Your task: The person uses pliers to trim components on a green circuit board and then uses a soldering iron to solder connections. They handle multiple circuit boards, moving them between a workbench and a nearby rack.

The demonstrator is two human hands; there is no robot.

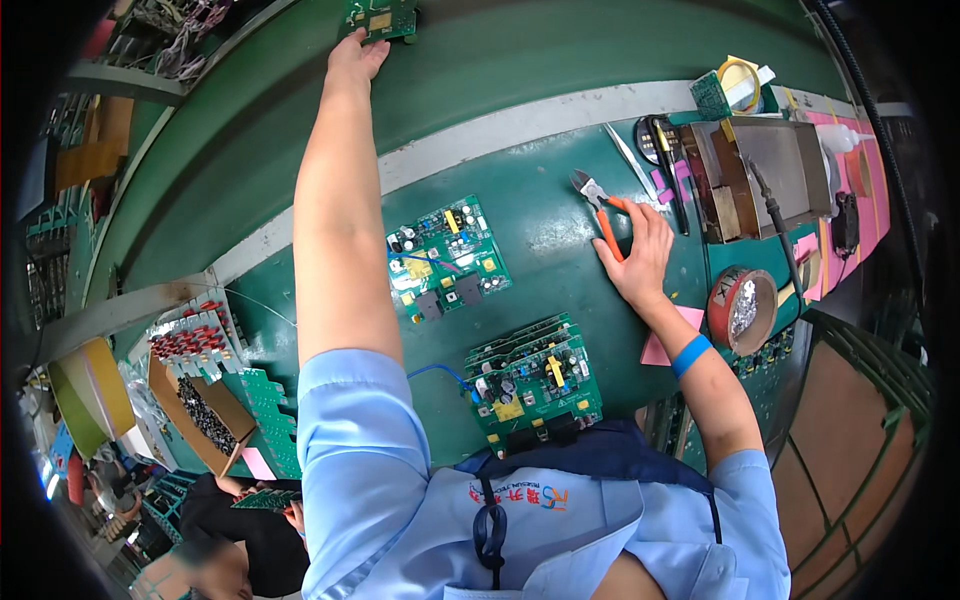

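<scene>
Shirt (590,520), pale blue, nearest us. Head view: left hand (358,58), outstretched beyond the bench (545,265), at the near edge of a green board (382,17); grip or mere touch, we cannot tell. Handling: edges only, we judge, kept level. Right hand (640,255), part-curled, holding cutters (607,232) by their orange handles, over the bench.

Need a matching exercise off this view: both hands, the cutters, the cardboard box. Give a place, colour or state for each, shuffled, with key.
Column 1
1. Left hand
2. Right hand
3. Cutters
4. Cardboard box

Column 2
A. Has orange handles
B. Contains small dark parts
C. At a green circuit board by the picture's top edge
D. Has a blue band at its wrist

Pairs: 1-C, 2-D, 3-A, 4-B
</scene>
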